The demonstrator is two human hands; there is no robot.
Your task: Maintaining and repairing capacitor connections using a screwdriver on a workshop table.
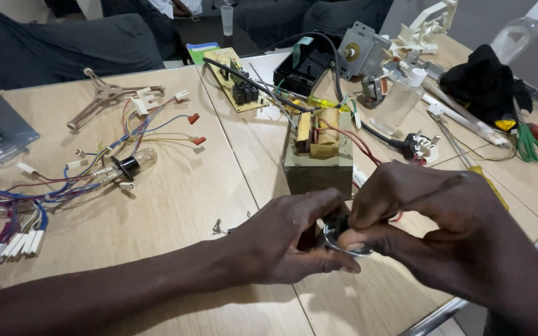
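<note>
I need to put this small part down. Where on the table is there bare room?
Bare wood lies between the wire bundle and the transformer block, above the left hand. Another patch sits right of the right hand, below the plug. The far right side is crowded with parts, around the black cloth.

Small round metal part (pixel 344 239) pinched between two hands

Mostly hidden by fingers, it shows only a shiny silver rim and a dark centre. It is held just above the wooden table, directly in front of the blocky transformer (pixel 317 152), close to its near face.
</note>
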